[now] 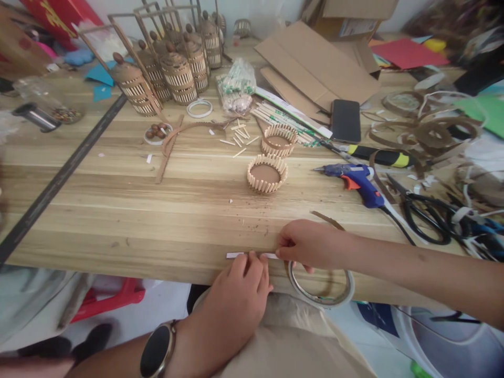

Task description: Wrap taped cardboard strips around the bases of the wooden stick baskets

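A narrow white strip of tape (234, 255) lies along the front edge of the wooden table. My left hand (241, 294), with a watch (156, 350) on its wrist, presses bent fingertips down onto the strip. At the strip's right end, my right hand (309, 244) is closed in a pinch on it. A tape roll (349, 290) stands at the table edge just below my right hand, partly hidden by it. Behind that hand, a thin brown band (327, 219) curves out. Farther back sit two round stick-walled baskets (267, 188) (279, 132) with brown bottoms.
To the right lie a blue glue gun (360, 181), a yellow-black cutter (380, 155), black scissors (427, 218) and a phone (345, 121). Several lantern-like stick cages (179, 79) stand at the back left. A dark metal ruler (66, 173) crosses the left side. Cardboard (315, 68) leans behind.
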Demonstrator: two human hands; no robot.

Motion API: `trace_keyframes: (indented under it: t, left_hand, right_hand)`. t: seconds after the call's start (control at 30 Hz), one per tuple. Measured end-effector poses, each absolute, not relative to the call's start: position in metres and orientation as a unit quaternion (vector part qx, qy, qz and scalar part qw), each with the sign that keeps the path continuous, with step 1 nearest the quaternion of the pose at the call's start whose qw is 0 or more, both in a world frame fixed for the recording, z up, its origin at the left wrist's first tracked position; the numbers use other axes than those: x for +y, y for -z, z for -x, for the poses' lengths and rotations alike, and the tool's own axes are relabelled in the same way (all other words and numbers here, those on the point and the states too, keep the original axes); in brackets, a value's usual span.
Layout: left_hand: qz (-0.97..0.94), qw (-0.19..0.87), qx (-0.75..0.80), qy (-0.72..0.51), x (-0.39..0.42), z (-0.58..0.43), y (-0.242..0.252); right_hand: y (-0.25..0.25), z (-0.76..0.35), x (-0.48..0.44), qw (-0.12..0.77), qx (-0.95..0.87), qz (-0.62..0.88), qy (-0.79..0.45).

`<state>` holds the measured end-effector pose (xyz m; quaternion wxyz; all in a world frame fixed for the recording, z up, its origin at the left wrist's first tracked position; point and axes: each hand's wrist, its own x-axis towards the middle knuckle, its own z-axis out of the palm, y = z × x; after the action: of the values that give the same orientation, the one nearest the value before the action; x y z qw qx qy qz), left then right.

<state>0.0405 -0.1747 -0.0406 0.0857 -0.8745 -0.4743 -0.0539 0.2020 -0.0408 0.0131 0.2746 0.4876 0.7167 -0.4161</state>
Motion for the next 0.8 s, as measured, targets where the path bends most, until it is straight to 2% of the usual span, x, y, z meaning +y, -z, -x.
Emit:
trace_keyframes:
  t: [0.6,0.8]
  left_hand:
    - [0.881,0.070,-0.467,0.027,-0.169,-0.042,0.036]
    - [0.888,0.069,-0.454,0.020,-0.167,-0.042,0.035]
  right_hand:
    - [-0.016,-0.196,-0.038,0.301,0.700,-0.499,0.413]
    - [-0.034,-0.181,-0.044,0.326,0.766,-0.467,0.298]
